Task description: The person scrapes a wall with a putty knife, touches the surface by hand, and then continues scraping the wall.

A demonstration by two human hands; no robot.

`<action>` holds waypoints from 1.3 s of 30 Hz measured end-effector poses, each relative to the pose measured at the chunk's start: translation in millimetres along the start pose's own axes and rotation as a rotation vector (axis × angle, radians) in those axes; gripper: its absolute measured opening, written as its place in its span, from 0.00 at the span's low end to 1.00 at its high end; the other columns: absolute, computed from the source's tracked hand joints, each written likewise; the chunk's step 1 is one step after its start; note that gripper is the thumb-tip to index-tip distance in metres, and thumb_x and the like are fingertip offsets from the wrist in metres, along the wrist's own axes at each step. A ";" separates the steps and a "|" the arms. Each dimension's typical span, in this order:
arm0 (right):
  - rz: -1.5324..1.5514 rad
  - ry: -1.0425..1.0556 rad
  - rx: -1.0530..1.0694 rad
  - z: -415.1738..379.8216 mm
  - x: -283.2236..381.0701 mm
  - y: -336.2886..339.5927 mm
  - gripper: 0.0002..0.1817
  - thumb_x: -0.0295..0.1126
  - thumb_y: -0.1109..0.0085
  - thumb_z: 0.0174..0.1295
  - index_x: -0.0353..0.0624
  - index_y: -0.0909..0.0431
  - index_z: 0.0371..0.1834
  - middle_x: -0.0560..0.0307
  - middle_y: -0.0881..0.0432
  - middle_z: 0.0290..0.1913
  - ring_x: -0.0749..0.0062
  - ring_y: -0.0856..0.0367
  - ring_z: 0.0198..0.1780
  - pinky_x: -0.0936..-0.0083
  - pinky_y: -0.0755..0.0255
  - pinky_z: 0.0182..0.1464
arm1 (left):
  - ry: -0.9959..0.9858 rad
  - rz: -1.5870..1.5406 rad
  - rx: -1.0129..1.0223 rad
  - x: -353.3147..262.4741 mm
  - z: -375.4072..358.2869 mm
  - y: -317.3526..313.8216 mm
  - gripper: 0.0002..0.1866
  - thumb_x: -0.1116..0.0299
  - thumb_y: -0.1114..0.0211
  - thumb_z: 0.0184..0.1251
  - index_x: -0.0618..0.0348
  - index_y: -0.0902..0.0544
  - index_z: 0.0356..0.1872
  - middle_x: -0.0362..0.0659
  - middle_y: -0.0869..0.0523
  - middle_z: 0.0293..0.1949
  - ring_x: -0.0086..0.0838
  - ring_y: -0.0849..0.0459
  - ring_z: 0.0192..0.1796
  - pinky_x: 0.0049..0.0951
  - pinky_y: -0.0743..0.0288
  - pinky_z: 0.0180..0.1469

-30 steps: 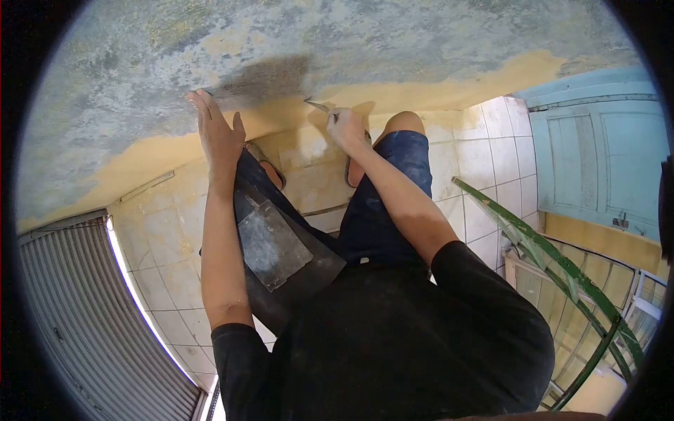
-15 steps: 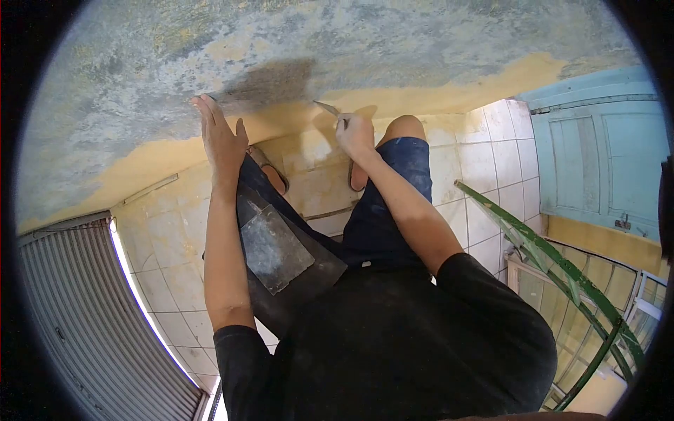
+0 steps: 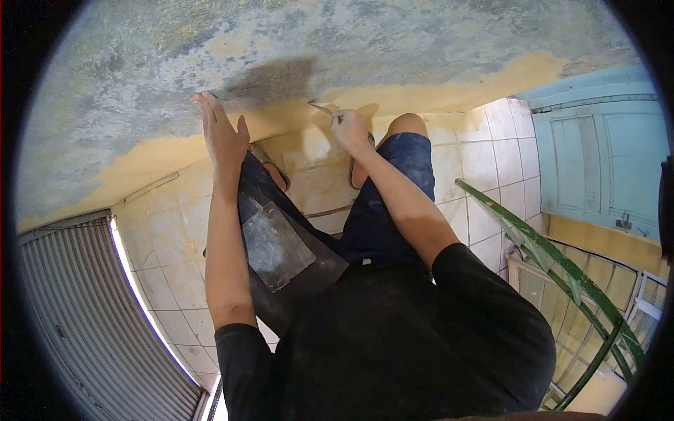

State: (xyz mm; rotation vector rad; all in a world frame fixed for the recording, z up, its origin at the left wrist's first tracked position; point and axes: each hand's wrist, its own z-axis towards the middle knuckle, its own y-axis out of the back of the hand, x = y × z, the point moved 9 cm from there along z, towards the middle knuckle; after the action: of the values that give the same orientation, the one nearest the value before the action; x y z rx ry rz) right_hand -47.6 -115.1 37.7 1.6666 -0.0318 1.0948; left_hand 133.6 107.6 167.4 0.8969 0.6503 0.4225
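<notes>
Scraper (image 3: 322, 108), gripped in the right hand (image 3: 349, 130), points at the wall (image 3: 400, 49), apparently for scraping, while the left hand (image 3: 226, 139) has straight fingers, thumb wide; the next stroke likely calls for steady pressure.

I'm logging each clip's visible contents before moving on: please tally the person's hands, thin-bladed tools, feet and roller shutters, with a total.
Hands: 2 (left hand, right hand)
Thin-bladed tool: 1, in the right hand's grip
Feet: 2 (left foot, right foot)
Roller shutter: 1
Total: 6
</notes>
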 end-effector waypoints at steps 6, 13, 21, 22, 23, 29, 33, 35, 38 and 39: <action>0.012 -0.083 0.035 -2.8 -0.8 9.7 0.13 0.33 0.43 0.59 0.39 0.13 0.40 0.40 0.15 0.33 0.48 0.14 0.35 0.62 0.21 0.43 | 0.010 -0.016 0.032 0.5 -1.8 -2.4 0.48 0.71 0.33 0.60 0.71 0.55 0.75 0.66 0.57 0.76 0.62 0.43 0.73 0.45 0.41 0.72; 0.067 -0.107 0.012 -7.4 -7.1 21.8 0.13 0.33 0.44 0.60 0.42 0.13 0.41 0.40 0.15 0.34 0.49 0.14 0.36 0.63 0.21 0.43 | 0.027 -0.009 0.020 0.5 1.0 -1.2 0.48 0.71 0.33 0.60 0.71 0.55 0.74 0.66 0.56 0.75 0.62 0.41 0.72 0.44 0.39 0.71; 0.058 -0.070 0.039 -3.3 -3.8 16.5 0.14 0.35 0.44 0.60 0.39 0.14 0.41 0.37 0.16 0.35 0.46 0.15 0.38 0.62 0.22 0.44 | 0.001 0.008 0.016 -0.9 0.3 -1.0 0.49 0.71 0.33 0.59 0.71 0.55 0.75 0.67 0.55 0.75 0.61 0.42 0.73 0.43 0.40 0.71; 0.075 -0.103 0.024 -5.7 -6.6 19.3 0.14 0.35 0.44 0.60 0.39 0.14 0.41 0.37 0.16 0.35 0.45 0.15 0.38 0.62 0.22 0.45 | 0.006 -0.004 0.016 -0.5 0.0 -0.9 0.49 0.71 0.33 0.59 0.70 0.55 0.75 0.68 0.55 0.75 0.61 0.42 0.73 0.43 0.40 0.72; 0.074 -0.108 0.026 -4.6 -6.4 15.5 0.14 0.35 0.44 0.60 0.39 0.14 0.41 0.37 0.16 0.35 0.45 0.15 0.38 0.62 0.22 0.45 | 0.010 -0.016 0.018 -1.0 -0.9 -1.6 0.49 0.71 0.33 0.59 0.70 0.55 0.75 0.68 0.55 0.75 0.61 0.42 0.73 0.43 0.40 0.72; 0.034 -0.036 0.016 -2.1 0.6 20.2 0.13 0.36 0.42 0.59 0.41 0.13 0.39 0.38 0.15 0.35 0.45 0.15 0.38 0.62 0.22 0.45 | 0.010 -0.033 0.003 0.0 -0.8 -2.8 0.49 0.71 0.33 0.59 0.69 0.56 0.75 0.68 0.56 0.75 0.61 0.44 0.74 0.44 0.41 0.72; 0.030 -0.057 0.023 1.6 -2.1 7.7 0.13 0.35 0.42 0.59 0.42 0.12 0.39 0.38 0.15 0.34 0.46 0.15 0.37 0.63 0.21 0.44 | 0.021 -0.019 0.027 -1.1 -2.1 -5.5 0.49 0.71 0.33 0.60 0.70 0.56 0.75 0.68 0.56 0.75 0.62 0.45 0.74 0.44 0.42 0.72; -0.040 -0.014 0.012 2.4 -0.2 4.5 0.13 0.35 0.42 0.58 0.42 0.12 0.39 0.39 0.15 0.33 0.47 0.14 0.36 0.63 0.21 0.43 | 0.041 -0.018 0.014 -0.6 0.5 -5.3 0.48 0.71 0.33 0.60 0.71 0.56 0.75 0.68 0.56 0.75 0.62 0.44 0.74 0.45 0.41 0.72; 0.078 -0.055 -0.014 -2.6 4.3 22.1 0.11 0.32 0.43 0.56 0.39 0.13 0.34 0.36 0.16 0.34 0.44 0.15 0.36 0.57 0.22 0.45 | 0.016 -0.022 0.019 -1.8 -0.1 -3.5 0.48 0.71 0.33 0.60 0.71 0.56 0.75 0.68 0.56 0.75 0.62 0.45 0.74 0.45 0.41 0.72; 0.072 -0.093 0.010 -2.4 -1.4 23.2 0.12 0.34 0.43 0.58 0.41 0.12 0.36 0.37 0.16 0.33 0.46 0.15 0.36 0.60 0.21 0.44 | 0.016 -0.022 0.018 -1.6 1.2 -2.8 0.48 0.71 0.33 0.60 0.71 0.56 0.75 0.68 0.56 0.75 0.62 0.45 0.74 0.45 0.41 0.72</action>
State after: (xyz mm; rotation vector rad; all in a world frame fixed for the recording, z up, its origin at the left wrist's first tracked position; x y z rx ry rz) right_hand -62.0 -123.4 54.1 1.7359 -0.1478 1.0719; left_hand 133.4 104.4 166.1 0.9035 0.6790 0.4054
